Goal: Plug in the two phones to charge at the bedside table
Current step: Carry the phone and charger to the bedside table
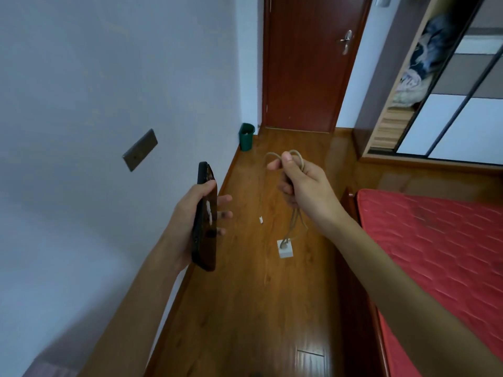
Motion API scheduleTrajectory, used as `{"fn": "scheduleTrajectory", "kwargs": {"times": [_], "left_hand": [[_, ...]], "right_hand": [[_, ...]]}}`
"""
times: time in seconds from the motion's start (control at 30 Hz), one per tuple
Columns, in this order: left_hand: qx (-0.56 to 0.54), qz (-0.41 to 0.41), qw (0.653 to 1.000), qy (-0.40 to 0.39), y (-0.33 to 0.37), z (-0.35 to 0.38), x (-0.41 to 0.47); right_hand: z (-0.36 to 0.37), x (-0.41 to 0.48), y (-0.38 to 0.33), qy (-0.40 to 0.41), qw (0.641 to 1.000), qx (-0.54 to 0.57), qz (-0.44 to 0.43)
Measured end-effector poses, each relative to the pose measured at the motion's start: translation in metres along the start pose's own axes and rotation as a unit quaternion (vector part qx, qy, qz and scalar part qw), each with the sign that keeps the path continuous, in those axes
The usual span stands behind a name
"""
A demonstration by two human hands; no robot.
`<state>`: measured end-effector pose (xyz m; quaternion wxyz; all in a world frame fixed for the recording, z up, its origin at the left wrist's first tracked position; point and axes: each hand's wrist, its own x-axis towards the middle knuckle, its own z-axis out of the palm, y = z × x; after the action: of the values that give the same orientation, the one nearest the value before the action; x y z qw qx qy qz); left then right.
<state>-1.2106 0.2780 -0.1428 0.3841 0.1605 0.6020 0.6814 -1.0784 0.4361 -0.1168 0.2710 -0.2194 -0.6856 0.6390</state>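
One phone (205,216) in view, dark case, held on edge in the left hand (187,221): thumb over its upper edge, fingers wrapped behind and showing past the screen side, grip clamped on it. Right hand (302,186) raised just beside, grip closed round a looped beige cable (294,221); loops stick out above thumb and forefinger, strands hang below the fist. White charger (284,248) dangles at the cable's lower end; a small white plug (260,220) hangs between the hands. All held in air over wood floor (245,308). Wall (81,77) at left, dark plate (140,149) on it. Green bin (246,136) beside the red-brown door (307,63). Red bed (435,240) at right.
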Motion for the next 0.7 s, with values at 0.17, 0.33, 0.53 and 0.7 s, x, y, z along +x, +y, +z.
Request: {"fn": "scheduleTrajectory", "kwargs": {"times": [0.17, 0.33, 0.53, 0.7], "left_hand": [[-0.012, -0.024, 0.999, -0.025, 0.017, 0.011, 0.069], [-0.001, -0.030, 0.998, -0.048, 0.027, 0.026, 0.141], [0.002, -0.036, 0.997, -0.066, 0.034, 0.061, 0.242], [0.041, -0.027, 0.995, -0.090, 0.050, 0.103, 0.328]], "right_hand": [[-0.020, 0.062, 0.003, 0.035, 0.999, -0.010, 0.004], [-0.049, 0.123, 0.014, 0.068, 0.997, -0.015, 0.010], [-0.101, 0.207, 0.033, 0.081, 0.996, -0.026, 0.006], [-0.147, 0.282, 0.048, 0.088, 0.996, -0.016, -0.001]]}}
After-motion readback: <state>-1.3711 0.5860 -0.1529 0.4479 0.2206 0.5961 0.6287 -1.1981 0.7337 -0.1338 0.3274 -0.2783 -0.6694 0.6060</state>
